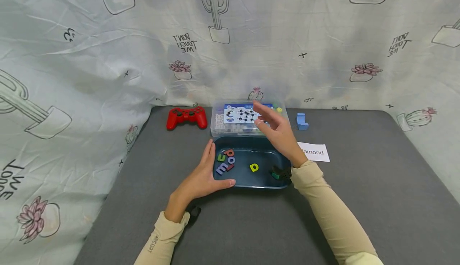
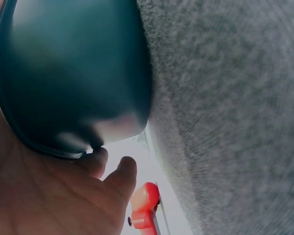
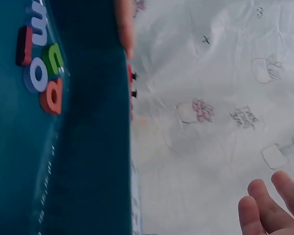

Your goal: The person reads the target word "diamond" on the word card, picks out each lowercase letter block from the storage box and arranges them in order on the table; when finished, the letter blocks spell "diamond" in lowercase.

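Observation:
A dark blue tray (image 1: 262, 183) holds several coloured letters: a purple m (image 1: 221, 169), a green u or n (image 1: 221, 158), an orange letter (image 1: 229, 152), a blue o (image 1: 231, 160), a red piece (image 1: 230, 167) and a yellow letter (image 1: 254, 167). My left hand (image 1: 205, 177) grips the tray's left end, thumb at the near rim and fingers along the side; the left wrist view shows this hand (image 2: 63, 191) against the tray wall (image 2: 83, 73). Above the tray's back right, my right hand (image 1: 280, 135) hangs with fingers extended, holding nothing; its fingertips (image 3: 269, 205) show in the right wrist view.
Behind the tray stands a clear plastic case (image 1: 219, 125) with small parts. A red game controller (image 1: 187, 117) lies at the back left. Right of the case are a small blue stand (image 1: 302, 122) and a printed white card (image 1: 318, 153), partly covered. A patterned cloth (image 1: 251, 49) hangs behind.

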A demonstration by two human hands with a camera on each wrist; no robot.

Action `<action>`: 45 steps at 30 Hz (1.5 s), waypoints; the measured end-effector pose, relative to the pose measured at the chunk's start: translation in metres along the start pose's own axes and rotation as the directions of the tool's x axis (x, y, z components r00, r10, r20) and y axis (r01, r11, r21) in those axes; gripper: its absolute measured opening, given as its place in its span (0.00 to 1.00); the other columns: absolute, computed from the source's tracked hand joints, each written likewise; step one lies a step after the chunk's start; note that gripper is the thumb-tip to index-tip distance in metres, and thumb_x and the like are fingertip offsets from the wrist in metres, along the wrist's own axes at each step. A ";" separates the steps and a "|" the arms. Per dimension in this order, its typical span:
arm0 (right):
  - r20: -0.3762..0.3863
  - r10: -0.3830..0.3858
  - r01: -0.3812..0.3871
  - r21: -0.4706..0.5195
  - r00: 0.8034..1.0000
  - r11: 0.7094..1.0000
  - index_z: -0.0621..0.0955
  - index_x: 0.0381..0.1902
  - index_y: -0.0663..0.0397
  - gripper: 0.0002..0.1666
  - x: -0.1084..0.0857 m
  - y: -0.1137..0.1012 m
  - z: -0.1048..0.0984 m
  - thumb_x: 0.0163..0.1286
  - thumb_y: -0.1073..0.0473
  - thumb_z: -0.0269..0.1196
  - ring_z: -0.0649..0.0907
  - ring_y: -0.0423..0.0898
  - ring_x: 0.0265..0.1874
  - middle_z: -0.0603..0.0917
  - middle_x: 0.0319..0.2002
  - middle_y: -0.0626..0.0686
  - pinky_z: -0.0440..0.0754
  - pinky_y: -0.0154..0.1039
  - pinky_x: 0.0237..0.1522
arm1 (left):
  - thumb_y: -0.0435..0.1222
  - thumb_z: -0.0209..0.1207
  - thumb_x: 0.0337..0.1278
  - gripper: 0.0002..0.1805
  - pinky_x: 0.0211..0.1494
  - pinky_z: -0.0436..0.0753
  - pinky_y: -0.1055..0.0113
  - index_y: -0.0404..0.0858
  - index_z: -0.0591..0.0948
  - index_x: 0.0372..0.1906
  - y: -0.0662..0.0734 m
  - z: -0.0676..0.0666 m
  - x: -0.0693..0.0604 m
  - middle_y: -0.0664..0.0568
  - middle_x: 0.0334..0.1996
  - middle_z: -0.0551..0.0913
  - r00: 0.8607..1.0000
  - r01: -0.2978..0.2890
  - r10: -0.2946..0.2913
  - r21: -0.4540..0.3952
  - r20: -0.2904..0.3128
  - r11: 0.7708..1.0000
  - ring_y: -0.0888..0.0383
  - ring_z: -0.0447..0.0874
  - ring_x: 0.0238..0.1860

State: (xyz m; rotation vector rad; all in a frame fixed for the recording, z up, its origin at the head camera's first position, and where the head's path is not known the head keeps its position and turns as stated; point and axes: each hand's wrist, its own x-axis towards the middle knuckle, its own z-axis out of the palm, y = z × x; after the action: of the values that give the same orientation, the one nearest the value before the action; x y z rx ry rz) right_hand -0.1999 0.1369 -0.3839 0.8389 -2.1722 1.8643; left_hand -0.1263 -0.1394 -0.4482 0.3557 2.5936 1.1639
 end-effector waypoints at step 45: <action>0.630 0.343 -0.240 -0.246 0.696 0.939 0.83 0.67 0.62 0.26 -0.002 0.042 0.044 0.72 0.68 0.69 0.84 0.53 0.60 0.83 0.65 0.58 0.81 0.49 0.66 | 0.57 0.73 0.60 0.71 0.79 0.57 0.34 0.43 0.33 0.88 -0.003 -0.003 -0.001 0.57 0.86 0.23 0.998 -0.056 0.058 -0.048 0.028 0.997 0.41 0.39 0.86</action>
State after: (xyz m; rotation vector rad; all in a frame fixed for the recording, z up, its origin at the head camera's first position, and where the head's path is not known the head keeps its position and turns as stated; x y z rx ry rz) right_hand -0.2095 0.0984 -0.4303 1.3649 -2.9898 1.6468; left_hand -0.1263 -0.1438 -0.4487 0.4361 2.5410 1.2275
